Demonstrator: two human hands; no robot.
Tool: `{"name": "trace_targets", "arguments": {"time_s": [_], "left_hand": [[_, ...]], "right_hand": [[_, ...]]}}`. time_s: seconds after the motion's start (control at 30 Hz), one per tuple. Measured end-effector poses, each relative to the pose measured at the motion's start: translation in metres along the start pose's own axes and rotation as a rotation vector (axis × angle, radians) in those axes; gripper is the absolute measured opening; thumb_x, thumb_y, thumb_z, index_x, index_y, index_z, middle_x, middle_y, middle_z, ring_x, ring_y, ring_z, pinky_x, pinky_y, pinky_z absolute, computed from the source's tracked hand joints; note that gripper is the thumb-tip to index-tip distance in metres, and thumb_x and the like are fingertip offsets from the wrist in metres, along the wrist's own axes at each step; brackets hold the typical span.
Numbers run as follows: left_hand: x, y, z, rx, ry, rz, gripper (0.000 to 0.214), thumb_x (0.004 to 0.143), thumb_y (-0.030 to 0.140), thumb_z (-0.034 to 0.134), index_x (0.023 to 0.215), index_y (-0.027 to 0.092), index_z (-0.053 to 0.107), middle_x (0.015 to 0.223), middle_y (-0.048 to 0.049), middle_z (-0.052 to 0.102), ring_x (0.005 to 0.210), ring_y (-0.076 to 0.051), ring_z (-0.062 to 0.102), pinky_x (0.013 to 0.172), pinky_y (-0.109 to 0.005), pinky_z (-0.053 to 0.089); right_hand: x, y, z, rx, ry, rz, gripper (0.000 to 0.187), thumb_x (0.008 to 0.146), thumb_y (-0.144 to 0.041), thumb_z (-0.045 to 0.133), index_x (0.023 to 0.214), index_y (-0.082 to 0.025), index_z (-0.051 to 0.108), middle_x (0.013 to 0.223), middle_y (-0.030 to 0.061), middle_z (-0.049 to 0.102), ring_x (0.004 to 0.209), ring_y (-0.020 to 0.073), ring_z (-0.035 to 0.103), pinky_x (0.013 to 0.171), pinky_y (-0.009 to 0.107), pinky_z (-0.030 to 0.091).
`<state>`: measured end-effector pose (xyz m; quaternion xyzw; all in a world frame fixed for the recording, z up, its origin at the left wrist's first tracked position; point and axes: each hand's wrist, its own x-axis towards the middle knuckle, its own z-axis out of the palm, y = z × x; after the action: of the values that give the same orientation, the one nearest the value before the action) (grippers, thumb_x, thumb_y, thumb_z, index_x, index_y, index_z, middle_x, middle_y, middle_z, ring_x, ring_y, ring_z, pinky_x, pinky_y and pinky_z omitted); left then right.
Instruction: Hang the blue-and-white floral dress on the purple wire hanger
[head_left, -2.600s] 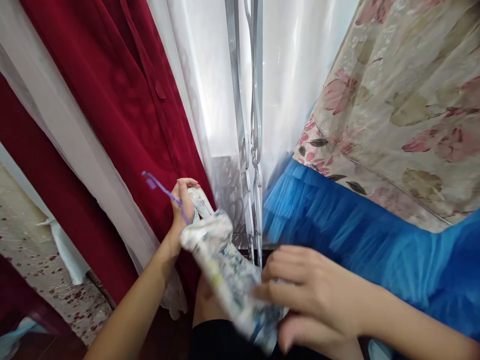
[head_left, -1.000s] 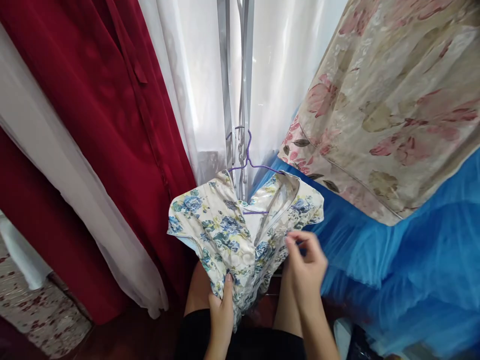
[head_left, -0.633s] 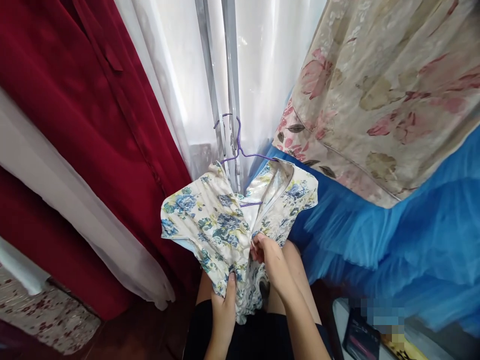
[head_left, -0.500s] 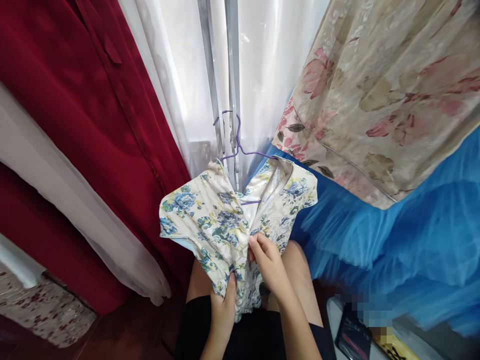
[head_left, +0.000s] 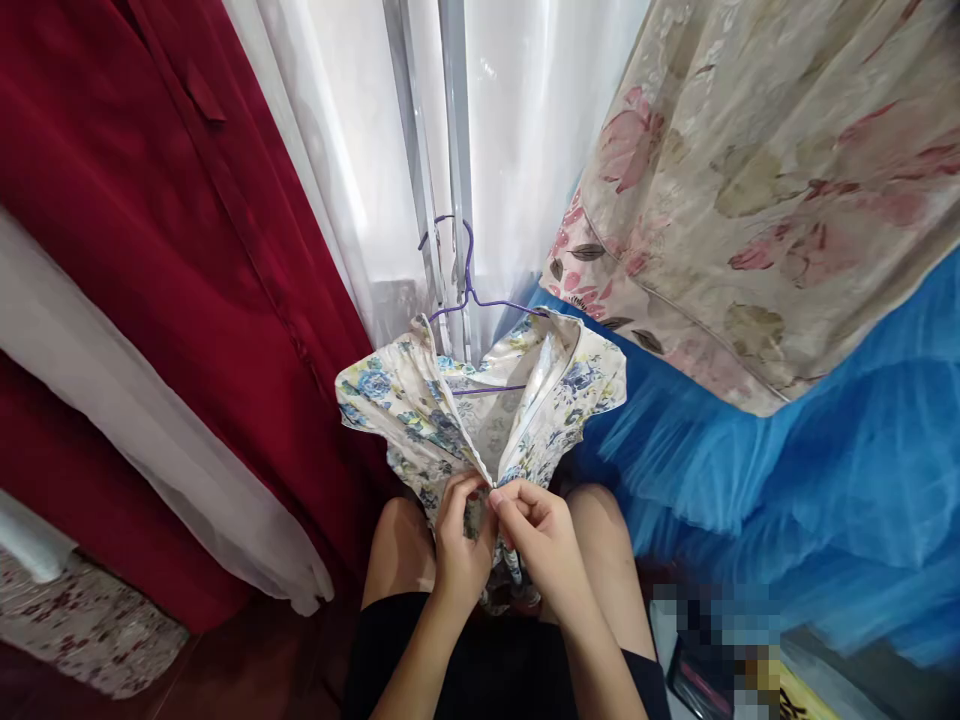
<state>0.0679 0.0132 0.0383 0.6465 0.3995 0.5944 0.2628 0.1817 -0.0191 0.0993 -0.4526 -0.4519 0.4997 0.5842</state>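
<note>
A cream dress (head_left: 405,400) with blue flowers hangs on a purple wire hanger (head_left: 469,292), its V-shaped neckline spread apart above my knees. At the bottom of that V, my left hand (head_left: 461,530) pinches the left edge of the cloth. My right hand (head_left: 536,520) meets it there, thumb and forefinger closed on the right edge. The two sets of fingertips almost touch. Whatever small fastening lies between them is hidden. Below my hands the lower part of the dress drops between my legs, mostly out of sight.
Dark red cloth (head_left: 225,250) hangs at left, beside a white drape (head_left: 150,420). White sheer fabric (head_left: 525,150) and grey straps (head_left: 454,130) are behind the hanger. To the right hang a pink-flowered fabric (head_left: 750,200) and blue tulle (head_left: 697,470). A phone (head_left: 697,690) lies low right.
My left hand has moved up from the lower bodice to the neckline's point, beside my right hand. The neckline has spread wider, and the left sleeve has shifted inward.
</note>
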Motion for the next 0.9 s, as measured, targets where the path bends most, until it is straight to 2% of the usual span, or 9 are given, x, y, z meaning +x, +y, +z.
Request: {"name": "trace_targets", "arguments": {"time_s": [0.07, 0.2, 0.3, 0.4, 0.53, 0.63, 0.73, 0.8, 0.9], "left_hand": [[0.011, 0.009, 0.007, -0.003, -0.01, 0.036, 0.006, 0.096, 0.026, 0.061, 0.099, 0.021, 0.063, 0.099, -0.0057, 0.068, 0.095, -0.021, 0.067, 0.088, -0.034, 0.052], [0.014, 0.017, 0.009, 0.097, -0.035, 0.101, 0.013, 0.097, 0.019, 0.057, 0.084, 0.02, 0.058, 0.081, -0.0019, 0.062, 0.077, -0.017, 0.06, 0.074, -0.028, 0.048], [0.005, 0.016, 0.008, 0.156, -0.049, 0.11, 0.014, 0.096, 0.017, 0.056, 0.083, 0.02, 0.056, 0.078, -0.0015, 0.057, 0.075, -0.016, 0.056, 0.071, -0.026, 0.046], [-0.003, 0.008, 0.008, 0.193, -0.117, 0.076, 0.014, 0.097, 0.017, 0.053, 0.084, 0.02, 0.055, 0.081, -0.0022, 0.055, 0.076, -0.016, 0.056, 0.071, -0.026, 0.045], [0.006, -0.004, 0.0, 0.239, -0.28, 0.038, 0.015, 0.096, 0.018, 0.056, 0.081, 0.019, 0.057, 0.085, -0.0033, 0.059, 0.08, -0.018, 0.06, 0.074, -0.028, 0.047], [0.041, 0.004, -0.019, 0.195, -0.308, 0.085, 0.004, 0.095, 0.022, 0.061, 0.096, 0.02, 0.065, 0.091, -0.0043, 0.067, 0.086, -0.019, 0.064, 0.079, -0.03, 0.05], [0.095, 0.031, -0.039, 0.134, -0.103, 0.225, 0.028, 0.098, 0.025, 0.06, 0.127, 0.022, 0.062, 0.089, -0.0021, 0.068, 0.083, -0.017, 0.065, 0.082, -0.03, 0.052], [0.129, 0.055, -0.046, 0.122, -0.049, 0.323, 0.035, 0.102, 0.025, 0.054, 0.137, 0.023, 0.057, 0.09, -0.0013, 0.067, 0.082, -0.015, 0.065, 0.082, -0.029, 0.052], [0.165, 0.086, -0.044, 0.233, -0.126, 0.437, 0.021, 0.103, 0.026, 0.052, 0.117, 0.021, 0.067, 0.093, -0.0028, 0.069, 0.084, -0.015, 0.065, 0.079, -0.027, 0.051]], "right_hand": [[0.004, -0.008, 0.001, -0.029, 0.003, -0.012, 0.033, 0.09, -0.046, 0.067, 0.074, -0.017, 0.063, 0.054, -0.0046, 0.047, 0.048, 0.0091, 0.035, 0.049, 0.024, 0.025], [0.039, -0.048, 0.003, -0.09, 0.049, -0.094, 0.03, 0.086, -0.04, 0.068, 0.067, -0.017, 0.065, 0.047, -0.0054, 0.046, 0.044, 0.0093, 0.037, 0.047, 0.024, 0.027], [0.085, -0.088, 0.01, -0.101, 0.012, -0.239, 0.038, 0.081, -0.036, 0.071, 0.05, -0.018, 0.057, 0.043, -0.0047, 0.046, 0.044, 0.009, 0.039, 0.051, 0.025, 0.034], [0.123, -0.117, 0.021, -0.039, -0.031, -0.31, 0.039, 0.079, -0.033, 0.07, 0.046, -0.019, 0.054, 0.044, -0.0045, 0.045, 0.045, 0.0082, 0.038, 0.049, 0.024, 0.031], [0.133, -0.126, 0.028, -0.016, -0.01, -0.357, 0.028, 0.081, -0.03, 0.066, 0.057, -0.017, 0.062, 0.047, -0.0037, 0.05, 0.046, 0.0079, 0.04, 0.047, 0.023, 0.027], [0.121, -0.117, 0.024, -0.011, -0.022, -0.337, 0.014, 0.081, -0.025, 0.063, 0.071, -0.017, 0.066, 0.046, -0.0062, 0.049, 0.043, 0.0079, 0.039, 0.046, 0.023, 0.027], [0.108, -0.108, 0.019, -0.017, -0.008, -0.364, 0.012, 0.082, -0.022, 0.059, 0.072, -0.018, 0.065, 0.046, -0.0068, 0.049, 0.043, 0.0081, 0.041, 0.046, 0.023, 0.027], [0.102, -0.105, 0.017, -0.031, -0.001, -0.388, 0.014, 0.083, -0.022, 0.058, 0.07, -0.018, 0.063, 0.047, -0.0067, 0.049, 0.044, 0.0084, 0.041, 0.047, 0.023, 0.028], [0.099, -0.103, 0.016, -0.075, -0.01, -0.416, 0.016, 0.086, -0.026, 0.06, 0.072, -0.019, 0.061, 0.048, -0.0064, 0.048, 0.046, 0.009, 0.041, 0.048, 0.023, 0.03]]}}
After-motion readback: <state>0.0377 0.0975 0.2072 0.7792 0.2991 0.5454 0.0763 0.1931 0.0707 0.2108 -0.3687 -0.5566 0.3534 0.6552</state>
